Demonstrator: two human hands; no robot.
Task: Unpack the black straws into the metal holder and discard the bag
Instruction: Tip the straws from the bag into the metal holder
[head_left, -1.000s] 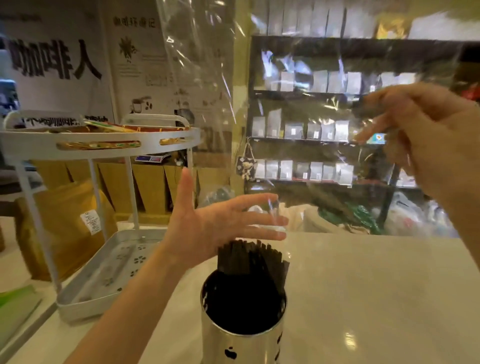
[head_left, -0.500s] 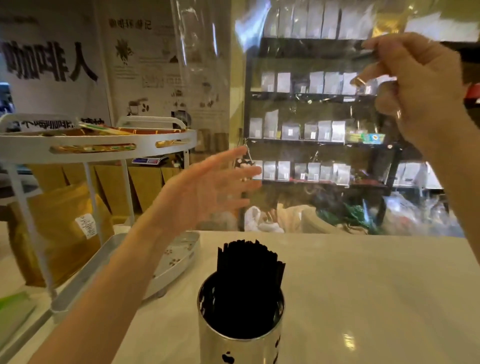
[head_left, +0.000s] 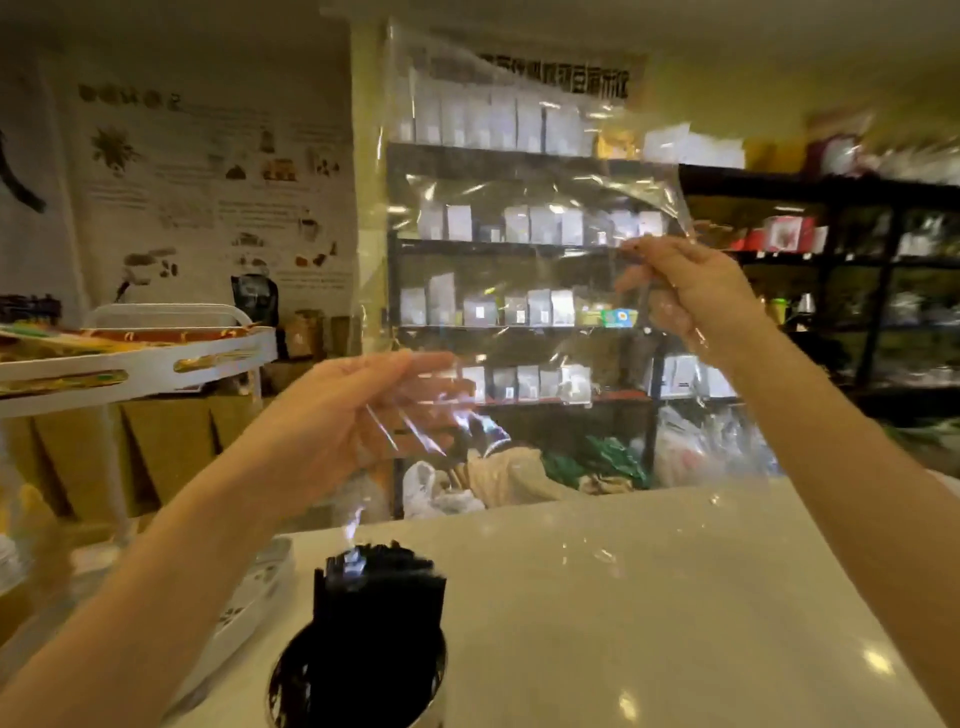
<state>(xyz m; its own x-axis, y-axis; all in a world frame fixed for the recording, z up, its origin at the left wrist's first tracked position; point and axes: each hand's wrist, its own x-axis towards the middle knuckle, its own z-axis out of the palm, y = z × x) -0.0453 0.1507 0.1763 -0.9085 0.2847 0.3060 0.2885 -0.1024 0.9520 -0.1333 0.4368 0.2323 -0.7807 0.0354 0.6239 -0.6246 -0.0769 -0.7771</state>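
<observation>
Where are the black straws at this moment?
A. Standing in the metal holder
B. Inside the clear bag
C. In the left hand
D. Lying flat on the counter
A. The black straws stand upright in the metal holder, while the clear bag, held up by both hands, looks empty.

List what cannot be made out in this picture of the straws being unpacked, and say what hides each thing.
- Holder: base cut off by the bottom edge of the head view.
- Straws: lower ends hidden inside the holder; count lost to blur.
- Bag: whether it is fully empty is unclear; the film is clear and glary.
- Left hand: fingertip grip on the bag is blurred.
- Right hand: fingers partly veiled by film.
- Shelf labels: too small.
</observation>
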